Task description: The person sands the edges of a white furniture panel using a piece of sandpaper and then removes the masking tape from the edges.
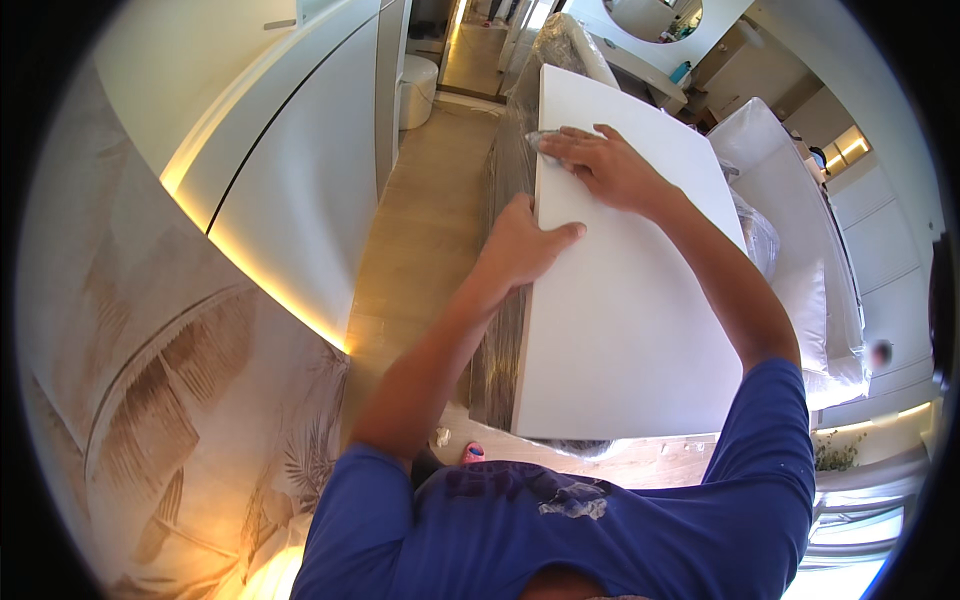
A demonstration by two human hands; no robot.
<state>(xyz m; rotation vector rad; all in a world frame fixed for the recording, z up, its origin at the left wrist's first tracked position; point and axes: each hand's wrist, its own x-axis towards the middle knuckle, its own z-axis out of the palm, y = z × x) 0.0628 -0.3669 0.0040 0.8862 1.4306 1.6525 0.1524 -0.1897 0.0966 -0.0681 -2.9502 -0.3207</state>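
Observation:
A large white flat panel [630,320] lies in front of me on top of something wrapped in clear plastic film [497,340]. Gripping the panel's left edge is my left hand [525,242], its thumb on the top face and its fingers bent over the side, mostly hidden. Farther along the same edge, near the far left corner, my right hand [605,168] presses a small crumpled greyish cloth [541,147] against the panel. The fingers lie over this cloth, covering part of it.
A plastic-covered sofa [800,260] stands close on the panel's right. To the left, a wooden floor strip [425,210] runs beside a white wall panel [300,170] with a glowing light edge. A round white stool [417,92] and a mirror [655,15] are at the back.

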